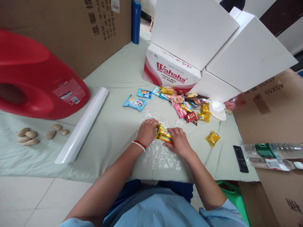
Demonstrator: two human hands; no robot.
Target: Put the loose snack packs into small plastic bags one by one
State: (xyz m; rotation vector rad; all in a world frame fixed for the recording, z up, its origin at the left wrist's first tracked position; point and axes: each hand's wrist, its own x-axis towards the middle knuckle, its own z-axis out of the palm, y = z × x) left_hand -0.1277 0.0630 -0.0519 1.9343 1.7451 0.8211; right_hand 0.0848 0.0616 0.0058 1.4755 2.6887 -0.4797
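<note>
Several small yellow-wrapped snack packets [164, 133] lie side by side in a small bundle on a crumpled sheet of clear plastic wrap [163, 159]. My left hand [148, 130], with red and white bracelets at the wrist, grips the bundle's left end, fingers curled. On the opposite end, the thumb and fingers of my right hand [179, 141] are closed around the packets. Parts of the packets are hidden under the fingertips. Just beyond my hands is a pile of mixed wrapped snacks [181, 110]. One yellow packet [213, 138] lies apart on the right.
Two blue packets [134, 102] lie behind the wrap. Left are a white roll [82, 124], stones [30, 136] and a big red jug [47, 82]. A Wahaba-type water carton [171, 67] stands behind. Right are a white bowl [219, 115], black phone [240, 159] and bottles [272, 150].
</note>
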